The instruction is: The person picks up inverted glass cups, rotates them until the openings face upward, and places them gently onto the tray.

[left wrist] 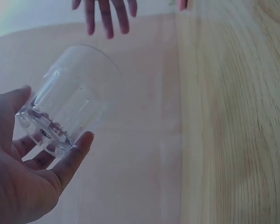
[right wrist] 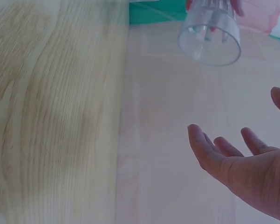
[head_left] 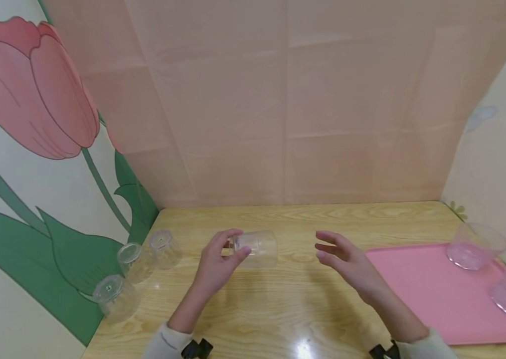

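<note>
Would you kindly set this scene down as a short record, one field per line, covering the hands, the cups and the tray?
Left hand: the left hand holds a clear cup near its base
Held cup: sideways, above the wooden table, mouth towards the right hand
Right hand: empty, apart from the cup
Left side of table: three clear cups, apparently upside down
Right side of table: pink tray bearing two clear vessels, wide ends up
</note>
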Demonstrator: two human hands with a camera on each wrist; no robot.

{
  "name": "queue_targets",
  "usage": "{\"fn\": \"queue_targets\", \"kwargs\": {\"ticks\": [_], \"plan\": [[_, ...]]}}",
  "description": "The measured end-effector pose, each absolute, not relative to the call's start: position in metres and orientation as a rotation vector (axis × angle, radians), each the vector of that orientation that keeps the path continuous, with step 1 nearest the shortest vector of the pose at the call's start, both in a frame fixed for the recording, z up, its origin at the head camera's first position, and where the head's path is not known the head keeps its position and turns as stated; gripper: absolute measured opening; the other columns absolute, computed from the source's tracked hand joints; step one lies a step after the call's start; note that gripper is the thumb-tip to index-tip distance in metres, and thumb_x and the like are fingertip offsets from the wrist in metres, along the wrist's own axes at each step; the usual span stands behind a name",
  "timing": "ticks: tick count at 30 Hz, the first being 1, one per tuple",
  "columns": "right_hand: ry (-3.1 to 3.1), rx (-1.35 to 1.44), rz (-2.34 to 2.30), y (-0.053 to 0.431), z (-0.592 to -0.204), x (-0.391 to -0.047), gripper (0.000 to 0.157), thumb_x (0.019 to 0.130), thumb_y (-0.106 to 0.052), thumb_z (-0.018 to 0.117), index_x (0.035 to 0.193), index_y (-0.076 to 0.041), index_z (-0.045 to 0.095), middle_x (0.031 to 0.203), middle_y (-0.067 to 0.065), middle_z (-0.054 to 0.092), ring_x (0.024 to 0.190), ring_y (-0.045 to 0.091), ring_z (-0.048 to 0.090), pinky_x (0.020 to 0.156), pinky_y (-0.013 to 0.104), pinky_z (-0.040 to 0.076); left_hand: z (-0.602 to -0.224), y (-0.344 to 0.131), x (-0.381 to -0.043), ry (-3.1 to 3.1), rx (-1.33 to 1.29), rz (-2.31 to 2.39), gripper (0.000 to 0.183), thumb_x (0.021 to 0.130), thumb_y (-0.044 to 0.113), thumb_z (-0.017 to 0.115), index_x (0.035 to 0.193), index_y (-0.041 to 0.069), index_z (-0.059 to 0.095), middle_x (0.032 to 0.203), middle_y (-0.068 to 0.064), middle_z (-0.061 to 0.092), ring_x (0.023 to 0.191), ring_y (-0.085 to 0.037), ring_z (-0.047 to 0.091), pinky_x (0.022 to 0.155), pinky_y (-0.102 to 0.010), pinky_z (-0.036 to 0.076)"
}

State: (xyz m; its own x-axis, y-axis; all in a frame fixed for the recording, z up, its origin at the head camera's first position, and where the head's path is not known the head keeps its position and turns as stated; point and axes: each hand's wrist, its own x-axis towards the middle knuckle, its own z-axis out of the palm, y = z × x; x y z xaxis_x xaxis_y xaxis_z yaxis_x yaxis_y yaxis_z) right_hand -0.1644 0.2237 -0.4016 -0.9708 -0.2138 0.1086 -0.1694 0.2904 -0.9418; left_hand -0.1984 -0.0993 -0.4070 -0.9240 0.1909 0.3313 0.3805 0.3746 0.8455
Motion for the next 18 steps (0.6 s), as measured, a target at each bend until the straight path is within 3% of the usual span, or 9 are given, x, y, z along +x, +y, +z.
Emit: {"fn": "queue_targets", "kwargs": {"ticks": [18], "plan": [[2.361,-0.512,-1.892,0.203,-0.401,-0.166,0.058,0.103,-0.020,0.061,0.155,-0.013,0.036,0.160,0.014,0.036,0.143,0.043,0.038,0.108,0.067,0.037,-0.407,-0.070,-0.193,-2.328,-0.661,-1.759,0.042,0.093,0.029,0.075,0.132,0.018,0.063,0.121,-0.001,0.061,0.101,-0.023,0.058,0.071,-0.029,0.060]]}}
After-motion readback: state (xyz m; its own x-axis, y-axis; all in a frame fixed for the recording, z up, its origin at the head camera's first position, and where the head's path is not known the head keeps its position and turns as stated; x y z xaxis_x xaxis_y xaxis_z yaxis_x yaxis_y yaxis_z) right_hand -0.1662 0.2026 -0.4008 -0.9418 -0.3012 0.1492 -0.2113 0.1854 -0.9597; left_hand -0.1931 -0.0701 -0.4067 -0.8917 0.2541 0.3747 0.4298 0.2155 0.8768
